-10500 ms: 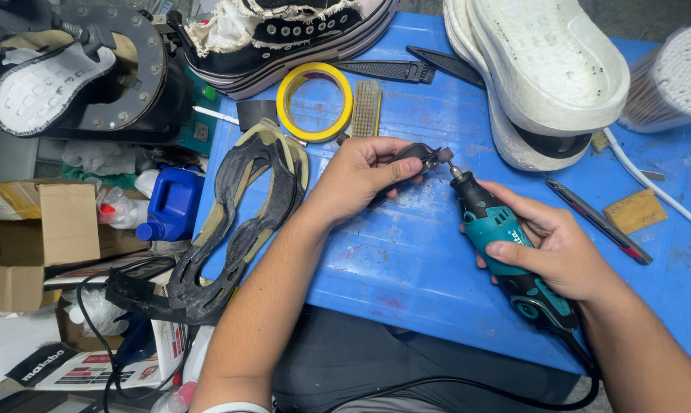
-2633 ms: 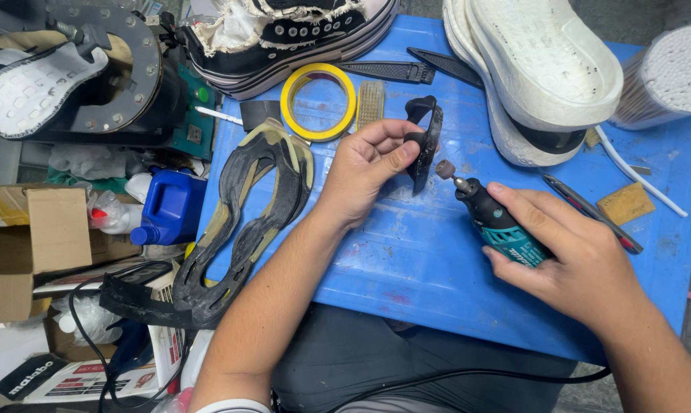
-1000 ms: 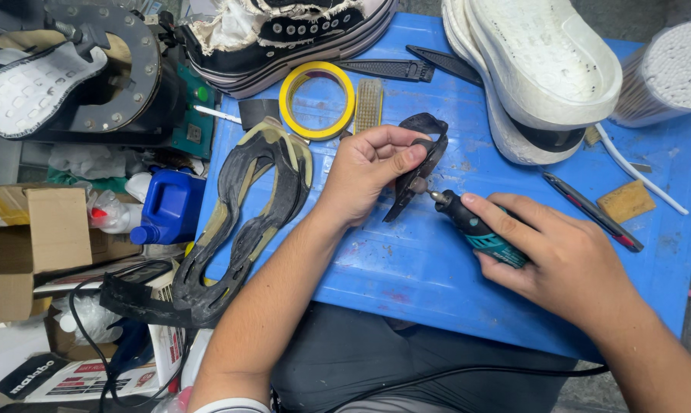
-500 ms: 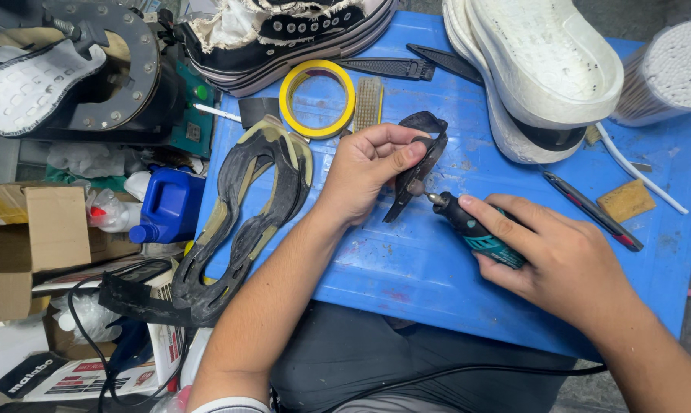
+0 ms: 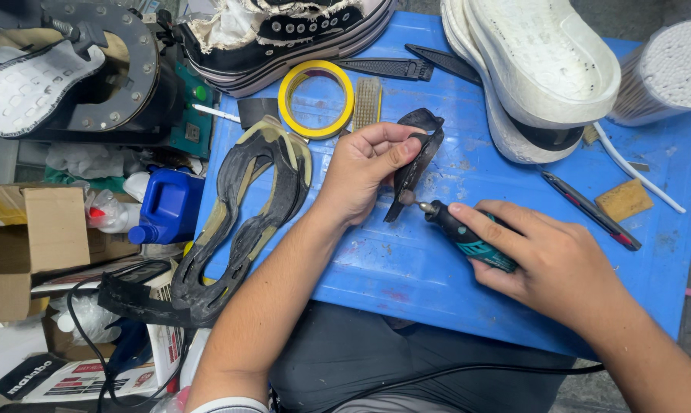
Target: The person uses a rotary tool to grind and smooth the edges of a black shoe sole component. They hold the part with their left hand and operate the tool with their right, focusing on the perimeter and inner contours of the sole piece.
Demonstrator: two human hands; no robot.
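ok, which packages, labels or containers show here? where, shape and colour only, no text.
Brown cardboard box: left edge, beside the blue table; open flaps, rectangular.
Blue plastic jug: between that box and the table; squat, with a handle.
Flat printed carton: bottom left corner; white with a black panel and red accents.
Clear plastic bottle: left of the jug; lying down, red bit at its neck.
No screens or signs in view.
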